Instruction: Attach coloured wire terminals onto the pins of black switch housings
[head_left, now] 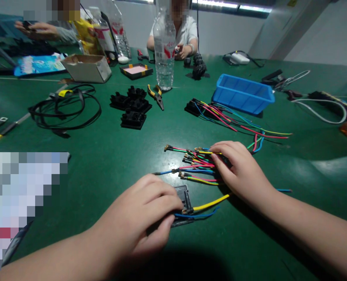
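My left hand [152,210] is closed on a black plastic housing [185,195] lying low on the green table. A thick yellow wire [210,202] and a thin blue wire [201,215] come out of the housing's right side. To the right, my right hand [234,164] pinches at a yellow wire with thumb and fingertips. That wire belongs to a spread of red, green, yellow and blue wires [202,167] with metal terminals at their left ends. The palm hides part of the bundle.
Farther back stand a blue bin [243,93], a second wire bundle [226,117], pliers [157,95], black housings [134,109] and a clear bottle [165,58]. A coiled black cable [68,109] and an open cardboard box [87,68] are at left. Two people sit across the table.
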Available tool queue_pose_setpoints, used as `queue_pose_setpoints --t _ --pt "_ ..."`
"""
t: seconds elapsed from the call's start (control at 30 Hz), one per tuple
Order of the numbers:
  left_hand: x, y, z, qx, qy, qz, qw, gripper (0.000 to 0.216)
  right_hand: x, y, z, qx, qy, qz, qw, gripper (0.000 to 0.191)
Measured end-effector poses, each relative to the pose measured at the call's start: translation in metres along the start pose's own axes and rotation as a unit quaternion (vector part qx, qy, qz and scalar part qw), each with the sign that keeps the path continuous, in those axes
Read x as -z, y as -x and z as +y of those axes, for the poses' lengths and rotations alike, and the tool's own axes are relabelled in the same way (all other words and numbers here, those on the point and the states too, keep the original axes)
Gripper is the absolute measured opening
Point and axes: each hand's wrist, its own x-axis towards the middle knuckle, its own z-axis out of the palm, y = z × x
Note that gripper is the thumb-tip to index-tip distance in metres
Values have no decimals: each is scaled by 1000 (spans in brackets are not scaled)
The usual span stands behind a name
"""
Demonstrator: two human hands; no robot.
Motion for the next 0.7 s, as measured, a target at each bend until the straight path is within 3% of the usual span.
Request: queue_pose_setpoints --t 0.13,0.27,0.7 --pt "-1 -1 0 6 4 -3 1000 26 2 2 -2 27 14 23 999 24" --pt "-1 -1 2 12 7 2 1000 25 3 4 -6 67 33 -16 997 14" --pt "0 -1 2 7 3 -3 1000 24 2 2 -9 29 55 -18 998 20"
